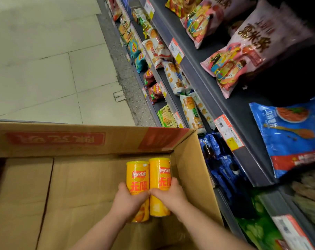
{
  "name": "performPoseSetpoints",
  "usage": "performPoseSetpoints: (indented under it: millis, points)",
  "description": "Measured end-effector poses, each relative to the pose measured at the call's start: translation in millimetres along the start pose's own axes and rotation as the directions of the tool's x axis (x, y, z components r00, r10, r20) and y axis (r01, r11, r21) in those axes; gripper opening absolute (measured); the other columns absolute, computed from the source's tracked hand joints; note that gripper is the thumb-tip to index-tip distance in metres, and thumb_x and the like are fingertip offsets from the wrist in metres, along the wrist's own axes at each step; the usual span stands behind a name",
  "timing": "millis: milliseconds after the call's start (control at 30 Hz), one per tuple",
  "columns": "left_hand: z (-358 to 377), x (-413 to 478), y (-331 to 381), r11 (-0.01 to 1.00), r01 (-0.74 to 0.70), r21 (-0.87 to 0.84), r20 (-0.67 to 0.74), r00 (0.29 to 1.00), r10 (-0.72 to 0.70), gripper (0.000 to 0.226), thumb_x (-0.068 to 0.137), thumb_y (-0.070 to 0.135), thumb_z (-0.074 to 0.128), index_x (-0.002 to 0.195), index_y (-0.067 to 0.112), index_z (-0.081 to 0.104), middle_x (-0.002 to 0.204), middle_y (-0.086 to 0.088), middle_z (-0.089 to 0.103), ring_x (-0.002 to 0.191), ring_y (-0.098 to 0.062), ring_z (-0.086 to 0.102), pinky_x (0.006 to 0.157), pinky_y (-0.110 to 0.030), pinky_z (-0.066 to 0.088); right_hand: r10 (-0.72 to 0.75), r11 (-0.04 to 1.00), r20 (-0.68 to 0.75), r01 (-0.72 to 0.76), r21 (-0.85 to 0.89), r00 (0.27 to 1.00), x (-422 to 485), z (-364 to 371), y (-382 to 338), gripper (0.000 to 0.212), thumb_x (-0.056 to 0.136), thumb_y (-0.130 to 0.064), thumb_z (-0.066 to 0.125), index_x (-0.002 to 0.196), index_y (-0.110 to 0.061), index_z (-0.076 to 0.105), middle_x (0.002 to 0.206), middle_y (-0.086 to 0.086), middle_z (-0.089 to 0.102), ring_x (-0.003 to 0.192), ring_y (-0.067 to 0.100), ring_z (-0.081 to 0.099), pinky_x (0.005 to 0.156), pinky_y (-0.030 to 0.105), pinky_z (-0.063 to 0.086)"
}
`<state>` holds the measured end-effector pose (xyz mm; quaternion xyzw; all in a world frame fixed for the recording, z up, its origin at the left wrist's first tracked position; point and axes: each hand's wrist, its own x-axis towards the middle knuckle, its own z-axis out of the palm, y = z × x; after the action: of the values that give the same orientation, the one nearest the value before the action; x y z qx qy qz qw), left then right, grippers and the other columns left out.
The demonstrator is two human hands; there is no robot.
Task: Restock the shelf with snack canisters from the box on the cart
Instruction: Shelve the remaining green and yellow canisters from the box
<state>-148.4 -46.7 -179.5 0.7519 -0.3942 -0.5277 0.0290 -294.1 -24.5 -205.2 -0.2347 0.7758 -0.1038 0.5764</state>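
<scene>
Two yellow snack canisters lie side by side inside a large open cardboard box (187, 170). My left hand (129, 199) is wrapped around the left canister (137, 175). The right canister (160, 170) is gripped at its middle by my right hand (168, 193). Both canisters lie in the box's far right corner, close to its right wall. The hands touch each other between the canisters. The shelf (230, 103) of snack bags runs along the right side.
The box bottom left of the canisters is bare cardboard. Grey shelf boards with orange price tags (228, 131) hold biscuit packs, blue packs (223, 165) and large snack bags (293, 130). Pale floor tiles (45, 60) stretch beyond the box.
</scene>
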Motion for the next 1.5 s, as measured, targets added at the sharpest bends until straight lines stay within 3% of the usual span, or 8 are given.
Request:
performPoseSetpoints:
  millis: [267, 433, 667, 767, 900, 1033, 1300, 1500]
  points:
    - [-29.3, -63.0, 24.7, 0.982, -0.186, -0.047, 0.079, 0.979, 0.189, 0.094, 0.047, 0.051, 0.076, 0.125, 0.010, 0.040, 0.111, -0.007, 0.056, 0.094, -0.024, 0.055, 0.083, -0.032, 0.045, -0.101, 0.988, -0.167, 0.118, 0.096, 0.981, -82.8, -17.8, -13.2, 0.083, 0.067, -0.046, 0.079, 0.132, -0.018, 0.035, 0.127, 0.004, 0.052, 0.114, 0.023, 0.055, 0.097, 0.038, 0.046]
    - [-50.3, -109.7, 24.0, 0.946, -0.321, -0.047, 0.090, 0.942, 0.324, 0.072, 0.063, 0.044, 0.084, 0.114, 0.016, 0.041, 0.107, -0.005, 0.058, 0.094, -0.024, 0.057, 0.086, -0.035, 0.048, -0.140, 0.972, -0.290, 0.187, 0.141, 0.947, -148.9, -18.6, -11.0, 0.068, 0.066, -0.048, 0.079, 0.114, -0.025, 0.038, 0.120, 0.002, 0.056, 0.110, 0.023, 0.057, 0.096, 0.040, 0.048]
    - [-69.1, -176.0, 17.0, 0.854, -0.513, -0.083, 0.152, 0.841, 0.519, 0.096, 0.029, 0.067, 0.067, 0.110, 0.021, 0.045, 0.103, -0.002, 0.063, 0.096, -0.024, 0.062, 0.087, -0.039, 0.051, -0.187, 0.948, -0.481, 0.285, 0.139, 0.857, -233.3, -18.1, 5.1, 0.076, 0.063, -0.054, 0.077, 0.122, -0.025, 0.038, 0.118, -0.002, 0.056, 0.109, 0.021, 0.058, 0.096, 0.040, 0.048]
    - [-72.3, -201.1, 16.4, 0.816, -0.570, -0.095, 0.190, 0.794, 0.577, 0.087, 0.033, 0.062, 0.070, 0.106, 0.021, 0.044, 0.102, -0.001, 0.063, 0.094, -0.023, 0.062, 0.087, -0.041, 0.051, -0.181, 0.924, -0.546, 0.332, 0.191, 0.818, -265.1, -17.0, 16.0, 0.069, 0.067, -0.051, 0.076, 0.116, -0.026, 0.035, 0.108, -0.005, 0.053, 0.104, 0.019, 0.057, 0.093, 0.037, 0.049]
    - [-67.4, -232.6, 13.4, 0.761, -0.641, -0.099, 0.247, 0.725, 0.643, 0.080, 0.033, 0.065, 0.068, 0.099, 0.026, 0.045, 0.096, 0.002, 0.062, 0.093, -0.023, 0.062, 0.087, -0.041, 0.051, -0.122, 0.903, -0.646, 0.355, 0.244, 0.754, -304.0, -20.2, 35.9, 0.069, 0.069, -0.049, 0.075, 0.120, -0.024, 0.035, 0.108, -0.005, 0.051, 0.110, 0.020, 0.056, 0.085, 0.028, 0.044]
    - [-56.8, -262.9, 12.4, 0.714, -0.691, -0.113, 0.305, 0.659, 0.687, 0.074, 0.050, 0.054, 0.077, 0.108, 0.020, 0.046, 0.098, 0.001, 0.061, 0.093, -0.023, 0.061, 0.085, -0.038, 0.050, -0.078, 0.861, -0.691, 0.398, 0.318, 0.719, -334.2, -23.0, 55.7, 0.098, 0.044, -0.062, 0.071, 0.128, -0.025, 0.036, 0.120, -0.002, 0.057, 0.110, 0.021, 0.058, 0.096, 0.039, 0.048]
    - [-19.9, -319.7, -0.1, 0.624, -0.763, -0.167, 0.447, 0.506, 0.738, 0.067, 0.065, 0.042, 0.084, 0.113, 0.018, 0.043, 0.091, 0.008, 0.055, 0.090, -0.021, 0.058, 0.079, -0.034, 0.046, 0.035, 0.821, -0.785, 0.431, 0.376, 0.619, -391.1, -31.2, 117.5, 0.078, 0.060, -0.052, 0.077, 0.122, -0.025, 0.038, 0.118, -0.004, 0.057, 0.109, 0.018, 0.057, 0.096, 0.039, 0.048]
    - [19.4, -386.0, -33.1, 0.600, -0.785, -0.153, 0.596, 0.411, 0.690, 0.098, 0.030, 0.066, 0.071, 0.113, 0.021, 0.042, 0.104, -0.001, 0.058, 0.096, -0.023, 0.058, 0.081, -0.034, 0.044, 0.142, 0.800, -0.846, 0.444, 0.403, 0.513, -449.2, -32.5, 191.2, 0.067, 0.065, -0.048, 0.078, 0.112, -0.028, 0.034, 0.109, -0.007, 0.053, 0.111, 0.017, 0.056, 0.097, 0.035, 0.046]
